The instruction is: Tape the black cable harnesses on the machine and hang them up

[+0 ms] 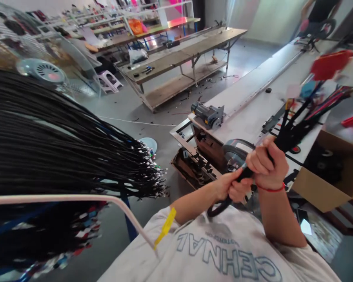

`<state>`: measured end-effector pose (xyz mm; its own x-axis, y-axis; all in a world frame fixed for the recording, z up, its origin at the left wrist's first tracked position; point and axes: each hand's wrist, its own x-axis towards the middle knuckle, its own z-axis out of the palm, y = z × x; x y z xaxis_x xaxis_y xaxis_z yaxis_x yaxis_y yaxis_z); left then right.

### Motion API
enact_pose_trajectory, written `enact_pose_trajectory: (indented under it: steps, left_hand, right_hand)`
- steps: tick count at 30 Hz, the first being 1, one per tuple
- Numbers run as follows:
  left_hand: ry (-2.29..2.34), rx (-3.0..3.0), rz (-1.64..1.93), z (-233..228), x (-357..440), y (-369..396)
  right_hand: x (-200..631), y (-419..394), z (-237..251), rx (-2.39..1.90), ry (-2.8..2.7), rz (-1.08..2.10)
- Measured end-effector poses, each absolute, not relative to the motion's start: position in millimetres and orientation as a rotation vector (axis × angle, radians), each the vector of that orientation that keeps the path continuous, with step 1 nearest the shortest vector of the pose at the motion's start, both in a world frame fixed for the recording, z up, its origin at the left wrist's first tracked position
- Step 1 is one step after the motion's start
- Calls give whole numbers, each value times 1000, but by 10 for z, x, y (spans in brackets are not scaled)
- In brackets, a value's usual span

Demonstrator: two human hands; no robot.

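Both my hands grip a black wire harness (292,135) in front of my chest. Its upper end fans out to the right into coloured wires and connectors, blurred by motion. My right hand (267,162), with a red string at the wrist, is wrapped around the thick bundle. Lower down, my left hand (237,187) closes on the same harness, close against the right one. Below the left hand a black loop of it (219,209) hangs by my shirt. Just behind my hands is a round black ring-shaped thing (237,149), partly covered.
Many black cables with white connectors (147,172) hang on a rack at left, beside a pale bent tube (76,198). A long white workbench (253,94) carries a motor (207,113). An open cardboard box (320,190) stands right. Another person (320,15) is at the far end.
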<state>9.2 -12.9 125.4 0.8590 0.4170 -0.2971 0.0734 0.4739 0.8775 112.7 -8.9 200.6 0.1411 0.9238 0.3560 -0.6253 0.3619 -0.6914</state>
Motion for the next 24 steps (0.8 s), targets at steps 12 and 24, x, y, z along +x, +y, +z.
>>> enact_pose_trajectory:
  steps: [12,24]
  left_hand:
    - [468,1607,64,1133,-98,16]
    - [220,1099,-622,735,-1148,219]
  right_hand:
    - [2273,-87,1859,-891,-266,1055]
    - [1659,-575,1072,-1243,-1007,1811]
